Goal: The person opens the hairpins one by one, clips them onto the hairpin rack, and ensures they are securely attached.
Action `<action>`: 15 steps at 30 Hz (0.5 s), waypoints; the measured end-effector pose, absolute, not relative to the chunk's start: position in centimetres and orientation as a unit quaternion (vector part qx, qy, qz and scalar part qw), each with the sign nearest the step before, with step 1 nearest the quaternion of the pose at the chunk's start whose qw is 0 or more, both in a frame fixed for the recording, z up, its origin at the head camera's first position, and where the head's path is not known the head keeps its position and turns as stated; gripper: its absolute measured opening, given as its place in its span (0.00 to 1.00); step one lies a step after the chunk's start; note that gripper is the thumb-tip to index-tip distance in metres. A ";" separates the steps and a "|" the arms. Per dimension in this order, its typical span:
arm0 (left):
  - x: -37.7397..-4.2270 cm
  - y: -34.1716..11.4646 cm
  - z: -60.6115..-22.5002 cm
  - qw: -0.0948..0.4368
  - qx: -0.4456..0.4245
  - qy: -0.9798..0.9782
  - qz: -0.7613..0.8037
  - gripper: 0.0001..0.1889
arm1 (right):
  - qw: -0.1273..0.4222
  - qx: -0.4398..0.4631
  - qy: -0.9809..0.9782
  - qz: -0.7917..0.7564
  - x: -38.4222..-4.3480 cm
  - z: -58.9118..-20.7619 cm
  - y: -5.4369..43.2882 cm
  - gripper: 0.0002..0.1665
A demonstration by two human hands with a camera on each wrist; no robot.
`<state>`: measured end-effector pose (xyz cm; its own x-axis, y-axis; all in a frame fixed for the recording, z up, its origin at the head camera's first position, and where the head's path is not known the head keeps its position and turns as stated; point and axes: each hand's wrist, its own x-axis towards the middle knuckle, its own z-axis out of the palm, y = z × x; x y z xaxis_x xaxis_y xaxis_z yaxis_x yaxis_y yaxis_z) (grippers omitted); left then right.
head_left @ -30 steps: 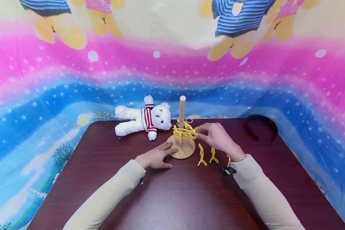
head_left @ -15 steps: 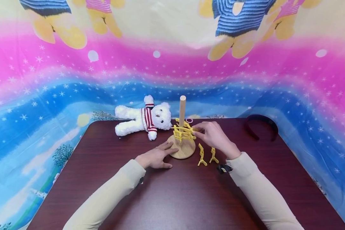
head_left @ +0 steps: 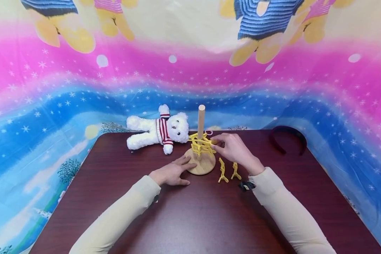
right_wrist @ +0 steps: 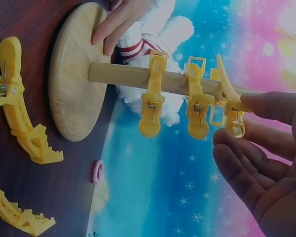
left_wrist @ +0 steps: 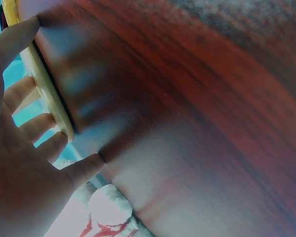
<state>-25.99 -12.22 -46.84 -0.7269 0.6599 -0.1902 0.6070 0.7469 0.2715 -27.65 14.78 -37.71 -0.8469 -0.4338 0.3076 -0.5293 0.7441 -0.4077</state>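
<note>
My right hand [head_left: 234, 150] pinches the end of a yellow alligator hair clip [right_wrist: 231, 101] between thumb and fingers. That clip lies across an upright wooden post [head_left: 201, 118], its jaws apparently spread about it. Lower on the post, a yellow clip [right_wrist: 198, 106] and another clip [right_wrist: 153, 101] are fastened one below the other. With its fingers spread, my left hand [head_left: 172, 173] rests on the edge of the round wooden base [head_left: 206, 168]. On the table to the right lie two more yellow clips, a nearer clip [head_left: 222, 171] and a farther clip [head_left: 236, 171].
A white teddy bear [head_left: 143, 128] in a striped sweater lies left of the post. A pink hair tie [right_wrist: 97, 172] sits behind it. At the back right of the brown table [head_left: 190, 218] is a dark headband [head_left: 287, 130]. A printed cloth hangs around the table.
My right hand has shifted slightly left, carrying the clip across the post, and its jaws have spread. A third table clip beside my right wrist has gone from sight. My left hand has stayed put.
</note>
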 end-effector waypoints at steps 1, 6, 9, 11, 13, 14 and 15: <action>-26.0 -12.2 -46.8 0.138 0.343 0.924 0.095 0.39 | 0.095 0.255 -0.930 0.248 -27.7 -37.7 14.8 0.15; -26.0 -12.2 -46.7 0.137 0.344 0.924 0.096 0.39 | 0.086 0.240 -0.932 0.257 -27.7 -37.8 14.8 0.16; -25.9 -12.2 -46.7 0.137 0.345 0.924 0.096 0.39 | 0.081 0.238 -0.933 0.259 -27.7 -37.9 14.8 0.18; -25.9 -12.2 -46.7 0.137 0.346 0.923 0.097 0.39 | 0.078 0.235 -0.934 0.258 -27.8 -38.0 14.9 0.19; -25.9 -12.2 -46.7 0.139 0.347 0.923 0.098 0.39 | 0.076 0.235 -0.934 0.258 -27.8 -38.1 14.9 0.20; -25.9 -12.2 -46.7 0.139 0.347 0.922 0.099 0.39 | 0.076 0.235 -0.934 0.259 -27.8 -38.1 14.9 0.20; -25.9 -12.2 -46.7 0.139 0.346 0.922 0.099 0.39 | 0.076 0.235 -0.933 0.260 -27.7 -38.1 15.0 0.20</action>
<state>-25.93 -12.21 -46.69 -0.7215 0.6665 -0.1876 0.6115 0.7404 0.2790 -27.74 14.96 -38.09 -0.8781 -0.3988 0.2643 -0.4780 0.7541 -0.4504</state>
